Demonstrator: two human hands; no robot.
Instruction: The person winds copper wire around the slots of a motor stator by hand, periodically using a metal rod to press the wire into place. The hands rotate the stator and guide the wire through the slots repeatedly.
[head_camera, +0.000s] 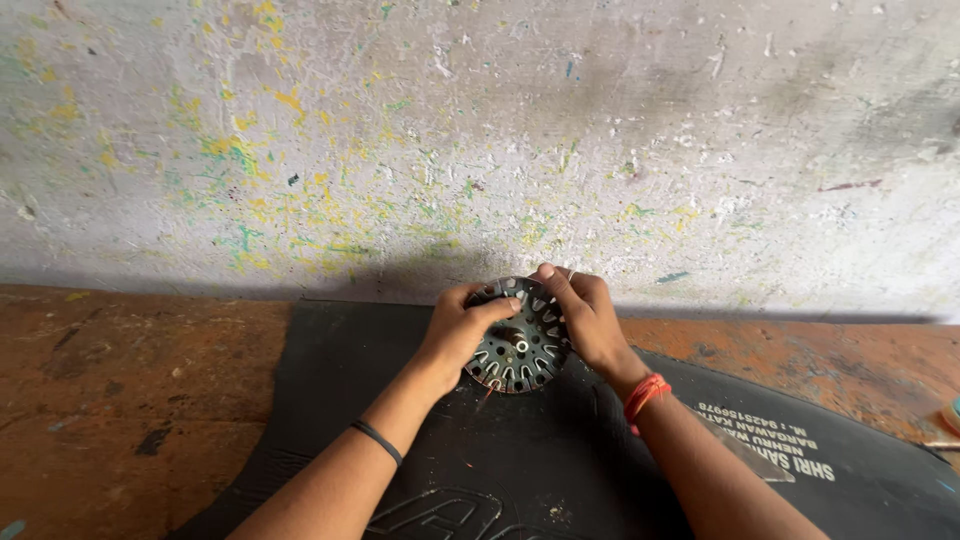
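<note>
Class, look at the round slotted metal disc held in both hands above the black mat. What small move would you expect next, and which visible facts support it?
Probably a slight turn of the slotted disc to the next slot. The left hand grips its left edge, the right hand presses fingertips at the top rim, and many like slots ring it.

Dull grey metal slotted disc (520, 345) on matt black rubber mat (520, 460), rough wooden bench (120, 400).
</note>
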